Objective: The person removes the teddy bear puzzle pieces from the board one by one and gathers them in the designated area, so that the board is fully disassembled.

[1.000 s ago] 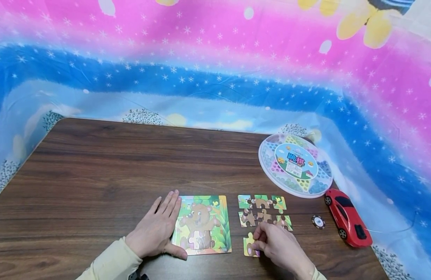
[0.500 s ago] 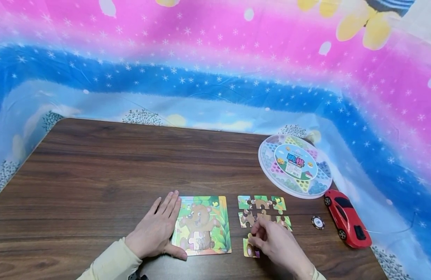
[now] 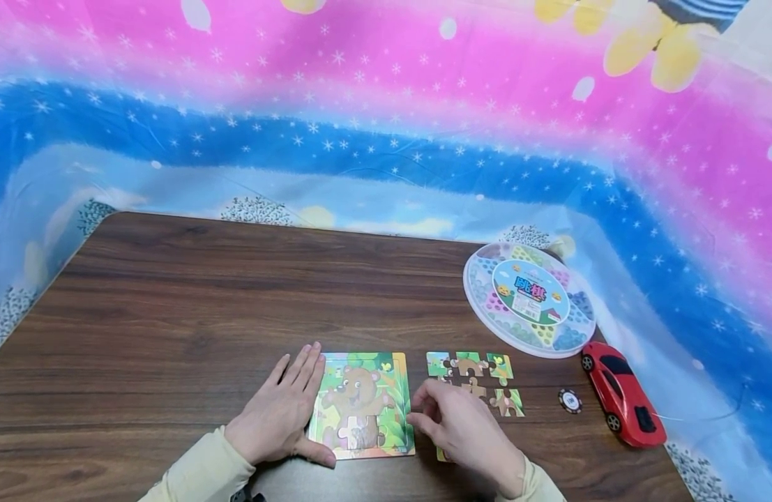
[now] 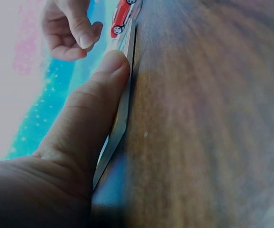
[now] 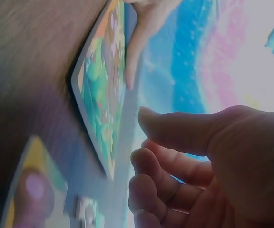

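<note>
My left hand [image 3: 279, 411] lies with straight fingers along the left side of a bear jigsaw puzzle [image 3: 360, 390], its thumb at the near edge. In the left wrist view the thumb rests against the edge of the puzzle board [image 4: 122, 111]. My right hand [image 3: 464, 429] hovers by the board's right edge, fingers loosely bent. Nothing shows between its thumb and fingertips in the right wrist view. Under that hand lies a loose yellow-green puzzle piece [image 5: 34, 190], mostly hidden from the head view. More loose pieces, such as a bird piece [image 3: 500, 365], lie beyond it in rows.
A round Chinese checkers box [image 3: 480, 279] sits at the back right. A red toy car [image 3: 624, 394] stands near the table's right edge, with a poker chip [image 3: 570, 401] beside it. Patterned cloth [image 3: 360, 139] hangs behind the brown wooden table [image 3: 203, 293].
My right hand has moved left from the loose yellow-green piece to the puzzle board's right edge, leaving that piece on the table. The left hand has stayed in place.
</note>
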The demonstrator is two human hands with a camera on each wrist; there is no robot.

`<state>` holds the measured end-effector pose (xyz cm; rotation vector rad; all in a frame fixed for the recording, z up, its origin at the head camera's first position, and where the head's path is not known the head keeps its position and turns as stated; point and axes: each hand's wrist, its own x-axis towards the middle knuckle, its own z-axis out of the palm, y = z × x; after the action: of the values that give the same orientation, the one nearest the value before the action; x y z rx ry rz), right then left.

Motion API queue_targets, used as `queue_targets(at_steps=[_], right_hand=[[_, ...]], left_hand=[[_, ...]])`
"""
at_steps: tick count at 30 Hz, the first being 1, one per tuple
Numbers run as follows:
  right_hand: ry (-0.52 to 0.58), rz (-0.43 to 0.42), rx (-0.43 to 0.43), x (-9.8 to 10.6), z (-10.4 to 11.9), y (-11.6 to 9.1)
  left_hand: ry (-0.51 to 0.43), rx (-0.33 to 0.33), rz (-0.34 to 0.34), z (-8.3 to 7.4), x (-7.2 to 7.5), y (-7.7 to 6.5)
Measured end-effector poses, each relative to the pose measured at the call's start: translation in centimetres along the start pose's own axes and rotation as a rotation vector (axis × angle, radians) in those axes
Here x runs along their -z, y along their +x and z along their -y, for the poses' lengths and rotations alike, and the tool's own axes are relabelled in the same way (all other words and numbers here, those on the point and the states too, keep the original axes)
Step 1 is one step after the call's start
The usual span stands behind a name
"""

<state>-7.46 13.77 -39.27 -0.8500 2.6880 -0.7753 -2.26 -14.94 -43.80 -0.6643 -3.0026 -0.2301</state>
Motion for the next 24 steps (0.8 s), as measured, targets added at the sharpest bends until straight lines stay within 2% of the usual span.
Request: queue_targets(at_steps=[14, 24], right_hand=[[-0.122, 0.027, 0.115, -1.9, 2.0, 1.9], [-0.177, 0.067, 0.111, -2.7, 2.5, 2.6]], left_hand=[[0.0, 0.013, 0.019, -0.1, 0.0, -0.1], [-0.018, 0.025, 0.049, 0.0, 0.1, 0.0]])
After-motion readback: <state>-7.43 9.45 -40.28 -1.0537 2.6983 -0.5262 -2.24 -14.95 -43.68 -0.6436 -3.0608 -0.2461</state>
